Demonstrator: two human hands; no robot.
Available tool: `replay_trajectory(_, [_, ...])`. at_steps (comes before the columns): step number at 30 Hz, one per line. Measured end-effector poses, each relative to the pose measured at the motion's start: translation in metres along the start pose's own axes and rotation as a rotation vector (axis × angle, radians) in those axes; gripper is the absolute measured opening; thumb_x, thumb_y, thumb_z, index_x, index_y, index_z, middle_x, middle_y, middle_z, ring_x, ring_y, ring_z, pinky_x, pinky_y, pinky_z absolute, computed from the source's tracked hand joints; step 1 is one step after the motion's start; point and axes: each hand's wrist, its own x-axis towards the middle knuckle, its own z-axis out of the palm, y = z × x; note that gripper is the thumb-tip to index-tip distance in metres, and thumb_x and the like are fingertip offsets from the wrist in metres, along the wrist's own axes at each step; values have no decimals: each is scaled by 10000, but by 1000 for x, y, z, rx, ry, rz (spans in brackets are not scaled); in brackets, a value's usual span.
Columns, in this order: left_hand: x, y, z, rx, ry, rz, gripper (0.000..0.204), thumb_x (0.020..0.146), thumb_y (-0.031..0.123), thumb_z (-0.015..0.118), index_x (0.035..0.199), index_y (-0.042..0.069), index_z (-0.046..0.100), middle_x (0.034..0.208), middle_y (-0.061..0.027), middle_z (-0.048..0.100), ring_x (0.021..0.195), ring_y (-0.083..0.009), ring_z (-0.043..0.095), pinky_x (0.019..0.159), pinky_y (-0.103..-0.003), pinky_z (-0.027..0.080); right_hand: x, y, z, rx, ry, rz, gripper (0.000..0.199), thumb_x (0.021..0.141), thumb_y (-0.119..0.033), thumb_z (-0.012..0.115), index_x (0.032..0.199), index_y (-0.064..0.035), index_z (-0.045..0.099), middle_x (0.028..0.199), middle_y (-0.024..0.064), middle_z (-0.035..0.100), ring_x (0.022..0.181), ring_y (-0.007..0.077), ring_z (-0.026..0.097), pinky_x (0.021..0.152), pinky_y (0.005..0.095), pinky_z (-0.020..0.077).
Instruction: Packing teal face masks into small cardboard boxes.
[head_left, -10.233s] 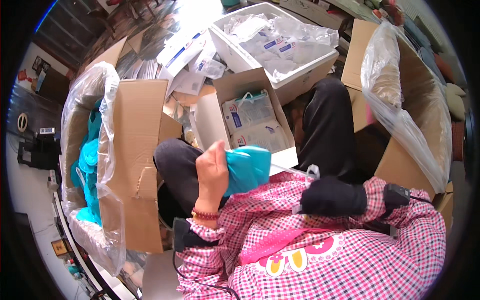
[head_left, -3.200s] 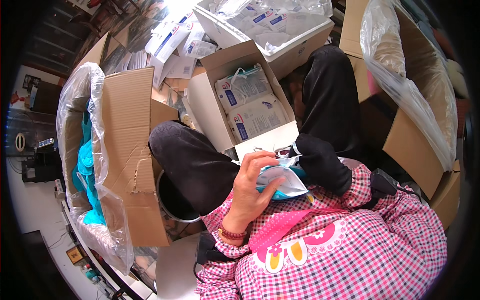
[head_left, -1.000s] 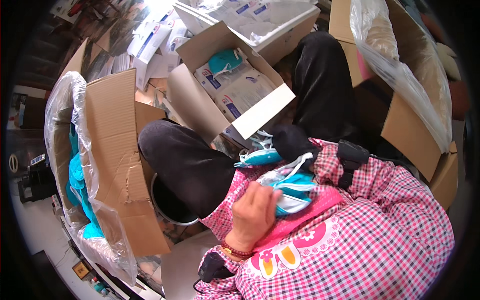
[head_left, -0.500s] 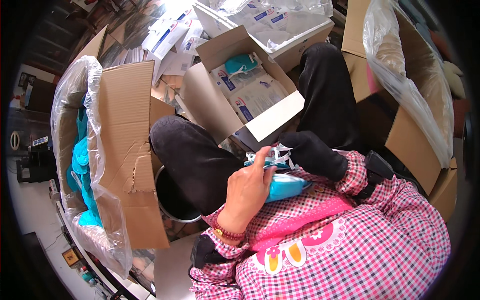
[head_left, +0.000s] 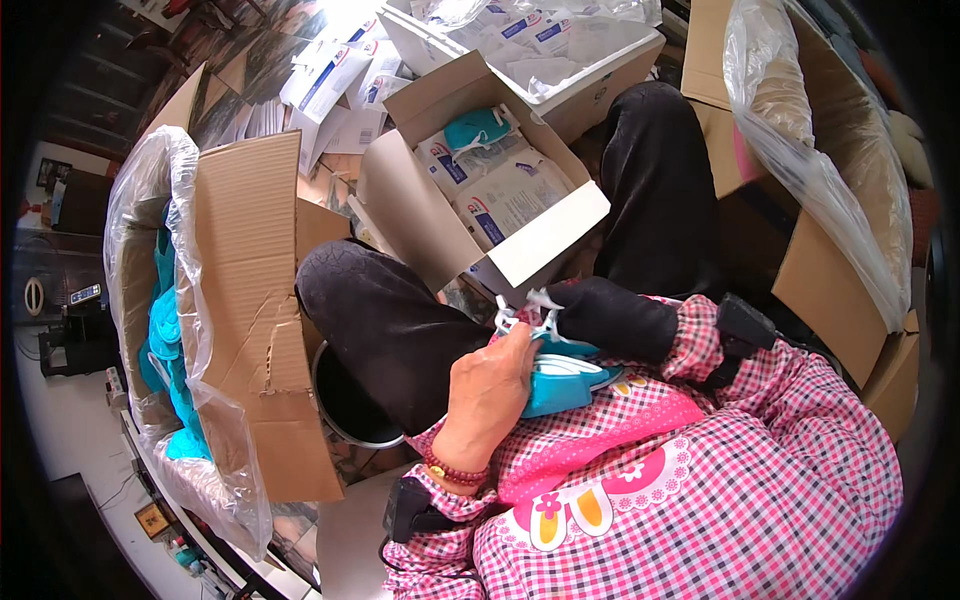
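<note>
Low in my lap, the bare left hand [head_left: 495,380] is closed, its fingertips pinching white straps [head_left: 548,312] of a teal fabric piece. My right hand [head_left: 600,318], in a black glove, is closed on the same piece from the other side; its fingertips are partly hidden. Below them, a teal fabric piece with white straps [head_left: 558,388] rests against my checked apron. To the left, teal fabric pieces [head_left: 165,330] fill a plastic-lined carton. A folded teal piece [head_left: 477,129] lies on the packets inside the small box in front of me.
The small open box [head_left: 405,205] stands beyond my knees, holding printed white packets [head_left: 510,195]. Behind it is a white foam box [head_left: 590,85] with more packets; loose packets [head_left: 325,85] lie beside it. Plastic-lined cartons flank me, left [head_left: 250,300] and right [head_left: 840,290]. A dark bucket [head_left: 345,400] sits by my left knee.
My left hand has closed its raised index finger and drawn slightly down, gathering the white straps. More of the teal piece beneath shows. The boxes have not moved.
</note>
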Motion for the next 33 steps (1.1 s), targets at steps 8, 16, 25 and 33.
replay_trajectory(8, [-1,-5,-3,-179,193,7,212,936,184,672,824,46,555,715,-158,569,623,-361,588,548,-392,460,-17,-44,-34,-292,-286,-34,235,828,-61,705,1060,-37,671,939,176,692,855,358,677,738,389,544])
replay_trajectory(16, [-5,-36,-43,-878,698,-243,262,1057,234,490,926,45,616,819,-16,636,735,-84,615,633,-270,514,-69,-46,-33,-331,-447,-411,142,832,-102,714,966,-55,701,941,130,688,885,256,679,762,389,529])
replay_trajectory(25, [1,-64,-26,-1296,435,-108,437,1095,439,308,817,127,433,750,6,403,731,-137,476,738,-291,433,-84,-71,-146,437,621,32,139,993,-170,548,987,-36,584,990,69,644,884,184,618,806,327,472])
replay_trajectory(33, [18,-56,-13,-1856,292,-34,498,1090,478,268,785,120,430,738,-84,529,717,-204,523,734,-348,488,-192,-121,-349,-779,1126,62,266,1018,-118,440,1254,1,467,1174,124,620,1045,226,602,944,352,441])
